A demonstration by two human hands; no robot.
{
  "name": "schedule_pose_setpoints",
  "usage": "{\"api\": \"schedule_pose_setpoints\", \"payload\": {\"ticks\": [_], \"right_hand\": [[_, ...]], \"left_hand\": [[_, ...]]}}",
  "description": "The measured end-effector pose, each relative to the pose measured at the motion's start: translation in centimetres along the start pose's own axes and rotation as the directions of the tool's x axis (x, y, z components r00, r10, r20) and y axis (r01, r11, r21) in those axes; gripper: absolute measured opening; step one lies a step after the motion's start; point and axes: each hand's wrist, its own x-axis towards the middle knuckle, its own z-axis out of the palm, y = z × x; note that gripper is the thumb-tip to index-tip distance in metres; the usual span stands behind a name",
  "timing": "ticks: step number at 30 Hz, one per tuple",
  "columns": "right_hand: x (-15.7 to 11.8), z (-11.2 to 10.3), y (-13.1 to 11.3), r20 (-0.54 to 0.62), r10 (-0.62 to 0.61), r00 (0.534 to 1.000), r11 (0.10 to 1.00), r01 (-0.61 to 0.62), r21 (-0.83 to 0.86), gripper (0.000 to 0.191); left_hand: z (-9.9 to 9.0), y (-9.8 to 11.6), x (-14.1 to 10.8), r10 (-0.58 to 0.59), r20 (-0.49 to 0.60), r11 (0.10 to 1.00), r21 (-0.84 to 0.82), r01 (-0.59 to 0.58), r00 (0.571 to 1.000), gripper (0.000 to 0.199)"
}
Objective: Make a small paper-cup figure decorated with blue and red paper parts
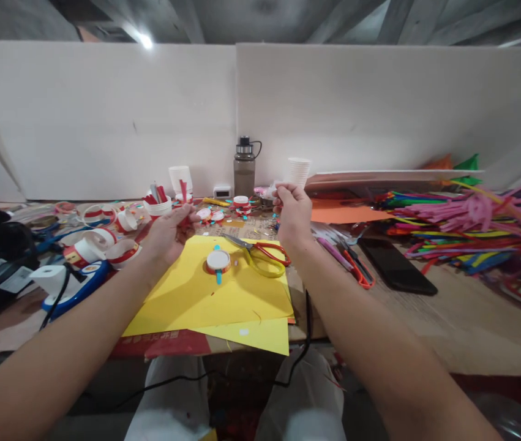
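Observation:
My left hand (171, 233) is raised over the back left of the yellow sheets, its fingers curled together. Whatever it pinches, if anything, is too small to make out; red strips (183, 188) show just above it. Level with it on the right, my right hand (294, 211) has thumb and forefinger pressed together in front of the stacked white paper cups (299, 169). I cannot make out what is in that pinch. Between and below the hands, a round red-and-white paper piece (218, 262) with blue tabs lies on the yellow paper (172, 306). Scissors (264, 254) rest beside it, blades slightly apart.
A water bottle (244, 168) stands at the back. Cut cup rings (86, 251) and a blue-and-white device (76, 285) sit on the left. Right of my arm are a phone (397, 265), orange paper (347, 211) and piled pipe cleaners (466, 214). A black cable (306, 331) hangs over the edge.

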Motion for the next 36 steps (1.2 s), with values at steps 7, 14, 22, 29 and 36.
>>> {"api": "schedule_pose_setpoints", "payload": {"ticks": [7, 14, 22, 29, 36], "right_hand": [[-0.2, 0.2, -0.1, 0.032, -0.006, 0.999, 1.000, 0.006, 0.006, 0.003], [0.1, 0.1, -0.3, 0.017, -0.030, 0.999, 1.000, 0.030, 0.009, 0.003], [-0.4, 0.2, 1.0, 0.155, -0.004, 0.988, 0.994, 0.022, -0.109, 0.012], [-2.4, 0.9, 1.4, 0.535, 0.176, 0.826, 0.967, -0.043, -0.251, 0.041], [-2.3, 0.8, 2.4, 0.491, 0.206, 0.847, 0.950, -0.053, -0.307, 0.043]], "left_hand": [[-0.5, 2.1, 1.2, 0.068, -0.124, 0.993, -0.083, -0.079, 0.990, 0.011], [-1.2, 2.6, 1.8, 0.075, -0.137, 0.978, -0.184, -0.100, 0.988, 0.023], [-0.8, -0.6, 0.6, 0.209, 0.012, 0.940, 0.273, -0.205, 0.978, 0.013], [1.0, -1.2, -1.8, 0.148, 0.198, 0.914, 0.346, -0.210, 0.969, 0.024], [0.0, 0.8, -0.3, 0.208, 0.030, 0.968, 0.138, -0.210, 0.978, 0.020]]}}
